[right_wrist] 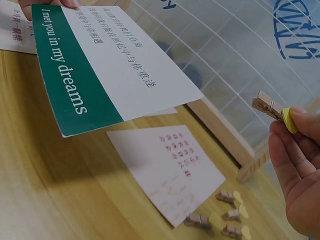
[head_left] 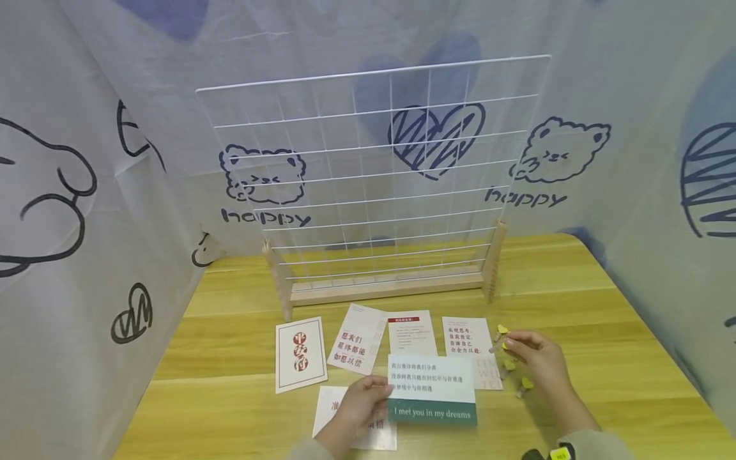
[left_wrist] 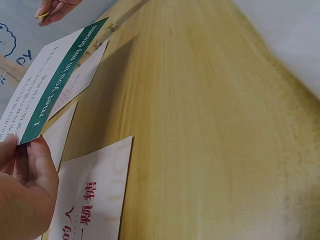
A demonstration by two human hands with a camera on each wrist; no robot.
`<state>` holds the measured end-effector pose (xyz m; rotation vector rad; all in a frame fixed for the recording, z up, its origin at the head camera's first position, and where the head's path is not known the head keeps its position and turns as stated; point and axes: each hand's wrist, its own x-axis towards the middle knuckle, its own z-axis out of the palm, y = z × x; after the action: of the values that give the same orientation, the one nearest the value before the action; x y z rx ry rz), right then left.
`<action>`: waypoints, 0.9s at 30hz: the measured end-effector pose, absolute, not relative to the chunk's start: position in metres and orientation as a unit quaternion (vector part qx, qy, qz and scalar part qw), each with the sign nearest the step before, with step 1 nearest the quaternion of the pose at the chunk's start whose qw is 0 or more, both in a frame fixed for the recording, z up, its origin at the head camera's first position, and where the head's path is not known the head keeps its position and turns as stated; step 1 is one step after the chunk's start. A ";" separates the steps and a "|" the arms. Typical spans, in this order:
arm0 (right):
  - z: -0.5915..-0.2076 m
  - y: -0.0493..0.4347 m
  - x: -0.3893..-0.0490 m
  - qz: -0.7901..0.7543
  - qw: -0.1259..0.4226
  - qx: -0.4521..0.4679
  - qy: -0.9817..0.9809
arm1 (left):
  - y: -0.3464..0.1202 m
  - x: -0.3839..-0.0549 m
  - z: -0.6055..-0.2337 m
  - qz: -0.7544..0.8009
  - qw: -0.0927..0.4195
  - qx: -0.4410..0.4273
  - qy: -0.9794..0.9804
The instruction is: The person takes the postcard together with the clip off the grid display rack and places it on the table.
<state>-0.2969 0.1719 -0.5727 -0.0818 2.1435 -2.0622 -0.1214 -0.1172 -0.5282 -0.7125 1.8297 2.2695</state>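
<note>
My left hand (head_left: 359, 409) grips the left edge of a white and green card (head_left: 432, 377) that reads "I meet you in my dreams"-style English text on its green band. The card is tilted and held above the table, overlapping other cards in the head view. Between thumb and fingers, my right hand (head_left: 543, 364) pinches a small wooden clothespin (right_wrist: 271, 106) with a yellow heart on it. In the right wrist view its wooden end points away from the fingertips. Several similar clothespins (right_wrist: 231, 215) lie on the table beside a card with red writing (right_wrist: 172, 172).
Behind the cards stands a white wire grid (head_left: 374, 73) on a wooden base (head_left: 385, 289). A card with red circles (head_left: 301, 377), a slanted card (head_left: 356, 329) and a red-topped card (head_left: 411, 332) lie before it. Another card (head_left: 376, 441) lies under my left hand. Printed cloth (head_left: 138, 211) surrounds the table.
</note>
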 end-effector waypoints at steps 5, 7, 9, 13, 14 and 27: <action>-0.573 0.182 -0.286 -0.720 0.103 -0.026 0.686 | -0.115 -0.117 -0.530 0.756 0.074 -0.236 0.605; -0.570 0.185 -0.280 -0.735 0.113 -0.026 0.668 | -0.114 -0.115 -0.531 0.758 0.075 -0.235 0.604; -0.565 0.187 -0.271 -0.743 0.122 -0.023 0.657 | -0.113 -0.113 -0.531 0.761 0.076 -0.234 0.601; -0.545 0.187 -0.250 -0.732 0.132 -0.007 0.669 | -0.112 -0.110 -0.533 0.759 0.072 -0.235 0.602; -0.539 0.186 -0.244 -0.723 0.135 0.006 0.678 | -0.111 -0.109 -0.534 0.760 0.072 -0.235 0.602; -0.542 0.199 -0.213 -0.702 0.173 0.100 0.684 | -0.103 -0.097 -0.546 0.741 0.122 -0.213 0.625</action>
<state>-0.2132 0.1986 -0.5422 0.2840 1.9401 -1.9912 -0.0975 -0.1030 -0.5458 -0.6203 1.8251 2.1614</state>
